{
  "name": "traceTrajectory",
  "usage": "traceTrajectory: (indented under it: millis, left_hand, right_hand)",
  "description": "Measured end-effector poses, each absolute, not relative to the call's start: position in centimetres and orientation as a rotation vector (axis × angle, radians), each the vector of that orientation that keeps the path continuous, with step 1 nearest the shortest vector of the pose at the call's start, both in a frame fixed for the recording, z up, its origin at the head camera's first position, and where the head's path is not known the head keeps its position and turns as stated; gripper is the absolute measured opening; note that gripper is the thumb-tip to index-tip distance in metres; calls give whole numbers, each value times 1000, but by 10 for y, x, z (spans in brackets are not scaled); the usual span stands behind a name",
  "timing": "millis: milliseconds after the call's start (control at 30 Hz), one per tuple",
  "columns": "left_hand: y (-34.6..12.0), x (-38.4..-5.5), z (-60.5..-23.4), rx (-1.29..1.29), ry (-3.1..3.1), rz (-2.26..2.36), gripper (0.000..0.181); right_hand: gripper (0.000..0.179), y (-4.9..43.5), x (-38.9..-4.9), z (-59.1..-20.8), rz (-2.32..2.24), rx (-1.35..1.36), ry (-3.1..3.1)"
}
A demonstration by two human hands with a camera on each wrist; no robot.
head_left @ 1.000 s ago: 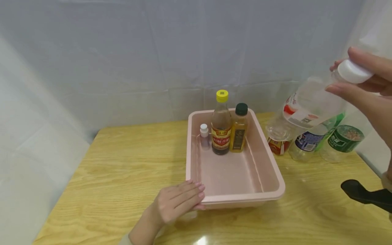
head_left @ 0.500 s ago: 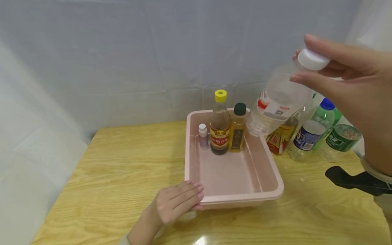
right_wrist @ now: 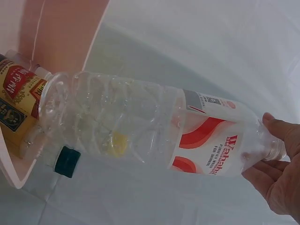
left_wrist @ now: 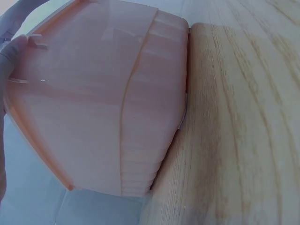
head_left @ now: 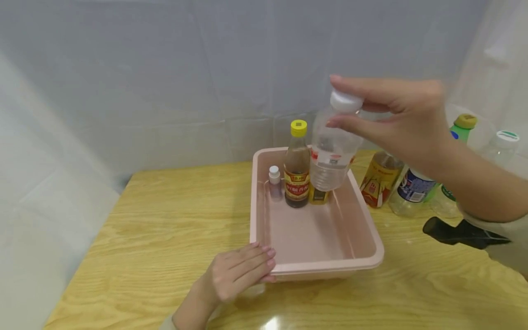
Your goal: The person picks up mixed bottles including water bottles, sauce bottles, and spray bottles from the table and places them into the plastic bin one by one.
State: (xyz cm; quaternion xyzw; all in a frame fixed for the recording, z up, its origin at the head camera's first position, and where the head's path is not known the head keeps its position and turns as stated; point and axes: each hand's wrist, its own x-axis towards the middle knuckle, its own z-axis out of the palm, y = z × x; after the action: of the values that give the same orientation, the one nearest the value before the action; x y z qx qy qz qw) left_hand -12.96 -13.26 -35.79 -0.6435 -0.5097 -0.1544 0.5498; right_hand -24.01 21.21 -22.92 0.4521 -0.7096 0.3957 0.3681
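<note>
My right hand (head_left: 412,110) pinches a clear plastic water bottle (head_left: 332,153) at its white cap and neck. The bottle hangs upright over the right side of a pink plastic tub (head_left: 367,229), in front of an amber bottle (head_left: 319,196). In the right wrist view its red-and-white label shows. At the tub's near left corner my left hand (head_left: 237,270) holds the rim, fingers over the top and thumb below. Inside the tub, a yellow-capped sauce bottle (head_left: 297,176) and a small white-capped bottle (head_left: 275,183) stand beside the amber one, whose dark green cap (right_wrist: 67,161) shows below.
To the tub's right stand a bottle with a yellow-red label (head_left: 379,181), a clear bottle with a blue label (head_left: 412,192) and several others, partly behind my right arm. The wooden table (head_left: 177,220) backs onto a pale sheet (head_left: 185,82).
My right hand has carried the water bottle leftward from above the bottles at right to over the tub, and the bottle has swung nearly upright. My left hand stays on the rim.
</note>
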Motion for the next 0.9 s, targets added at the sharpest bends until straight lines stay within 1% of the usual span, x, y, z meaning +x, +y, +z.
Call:
traceTrajectory:
  millis: [100, 167, 233, 333, 400, 600, 767, 900]
  left_hand:
    - [-132, -130, -357, -1524, -1203, -364, 21]
    - [-132, -130, -357, -1526, -1200, -368, 21]
    - [-132, -130, -357, -1531, -1196, -371, 21]
    - [-131, -130, -357, -1534, -1191, -371, 21]
    - [-131, -130, -357, -1535, -1188, -370, 21]
    - [-130, -131, -357, -1535, -1177, -375, 21]
    - [-131, -130, -358, -1535, -1173, -377, 21]
    - [-133, -130, -358, -1530, -1175, -383, 21]
  right_hand:
    - [47, 162, -187, -198, 964, 1143, -1798]
    - [41, 142, -167, -187, 952, 1136, -1782]
    - [40, 131, -160, -183, 934, 1121, -1793]
    - [41, 123, -160, -184, 929, 1099, -1818]
    - [47, 119, -162, -185, 924, 1104, -1851]
    - [44, 105, -172, -192, 913, 1174, -1879]
    - [43, 93, -187, -207, 935, 1250, -1832]
    - [43, 85, -201, -223, 937, 1258, -1834]
